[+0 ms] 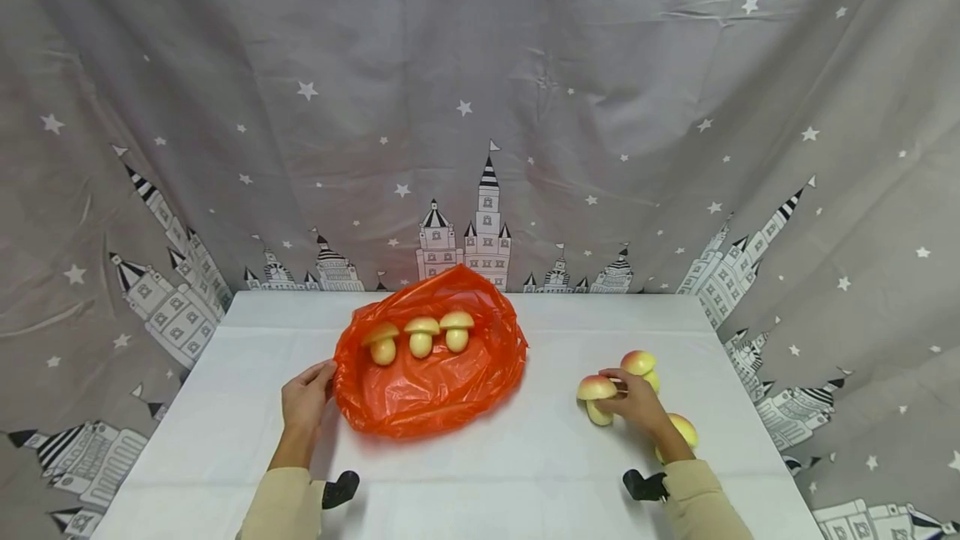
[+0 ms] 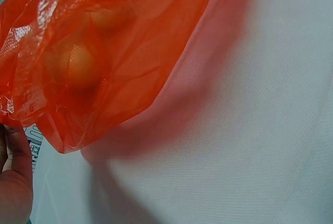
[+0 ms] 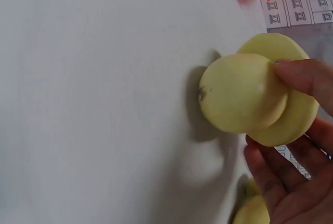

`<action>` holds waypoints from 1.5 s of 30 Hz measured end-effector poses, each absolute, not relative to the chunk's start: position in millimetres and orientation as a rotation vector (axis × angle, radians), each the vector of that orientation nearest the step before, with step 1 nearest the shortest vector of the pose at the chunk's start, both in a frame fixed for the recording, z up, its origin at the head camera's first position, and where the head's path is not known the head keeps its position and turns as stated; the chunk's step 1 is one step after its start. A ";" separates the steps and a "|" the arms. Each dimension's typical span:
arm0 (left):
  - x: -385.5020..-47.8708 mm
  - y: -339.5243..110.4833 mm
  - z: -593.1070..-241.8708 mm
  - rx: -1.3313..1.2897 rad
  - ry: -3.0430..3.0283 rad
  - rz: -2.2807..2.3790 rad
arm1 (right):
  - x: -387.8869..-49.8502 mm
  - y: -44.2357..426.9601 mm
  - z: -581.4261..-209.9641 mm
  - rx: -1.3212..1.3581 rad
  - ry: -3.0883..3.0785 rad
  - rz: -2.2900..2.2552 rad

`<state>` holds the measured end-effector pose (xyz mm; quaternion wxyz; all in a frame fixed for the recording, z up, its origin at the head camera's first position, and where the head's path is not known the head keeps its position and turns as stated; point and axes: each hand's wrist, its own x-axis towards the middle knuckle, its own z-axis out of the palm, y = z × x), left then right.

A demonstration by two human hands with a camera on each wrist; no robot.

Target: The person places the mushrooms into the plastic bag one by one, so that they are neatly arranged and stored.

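From my end, what counts is the gap between the mushroom (image 1: 596, 388) and the red bag (image 1: 427, 402): the mushroom is right of the bag and slightly nearer the person, with bare tabletop (image 1: 480, 494) between them. The right hand (image 1: 637, 397) is the near one; I see it pinching the mushroom from the right, thumb at the cap and stem, fingers at the cap's far side. In the head view the long axis runs front to back, stem toward the person. I can't tell whether it is lifted. The left hand (image 1: 306, 398) pinches the bag's left rim, across the mouth from that mushroom. Three mushrooms (image 1: 422, 337) sit inside, toward the back.
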<state>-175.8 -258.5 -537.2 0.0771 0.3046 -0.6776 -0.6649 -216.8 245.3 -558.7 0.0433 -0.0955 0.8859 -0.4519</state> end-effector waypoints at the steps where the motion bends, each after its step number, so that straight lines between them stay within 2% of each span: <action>1: -176.1 -258.2 -536.9 0.910 -2.028 -1.991 | -217.4 243.7 -559.9 -0.280 2.722 -1.382; 18: -175.3 -260.2 -539.1 0.923 -2.059 -1.995 | -220.8 204.6 -571.9 -0.184 2.725 -1.568; 45: -177.8 -254.4 -538.4 0.916 -2.068 -1.995 | -220.8 163.5 -554.1 -0.185 2.544 -1.791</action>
